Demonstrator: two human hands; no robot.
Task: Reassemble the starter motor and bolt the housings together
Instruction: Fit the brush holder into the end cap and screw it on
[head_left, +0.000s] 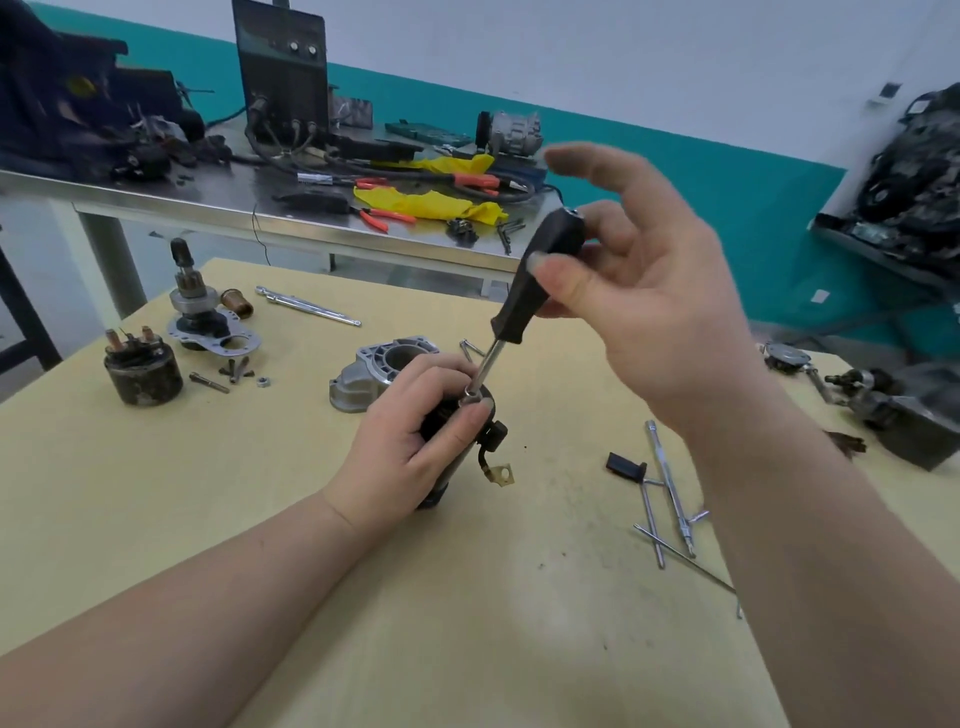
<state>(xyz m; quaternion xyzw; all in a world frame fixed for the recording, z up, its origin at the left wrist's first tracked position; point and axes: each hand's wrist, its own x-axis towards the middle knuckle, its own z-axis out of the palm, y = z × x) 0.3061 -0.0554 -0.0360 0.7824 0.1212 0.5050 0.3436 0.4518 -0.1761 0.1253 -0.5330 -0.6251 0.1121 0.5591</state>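
Observation:
My left hand grips the black motor body, standing tilted on the yellow table. A short lead with a brass terminal hangs from its side. A black-handled nut driver stands with its socket tip on the top of the motor body. My right hand pinches the driver's handle between thumb and fingers, while the index finger is raised and blurred. The silver aluminium nose housing lies just behind my left hand. The black solenoid and the drive gear assembly with its plate stand at the far left.
Loose bolts and a nut lie near the solenoid. A long silver bar lies at the back. Extension bars and long through bolts lie right of the motor, beside a small black part. A steel bench with tools stands behind.

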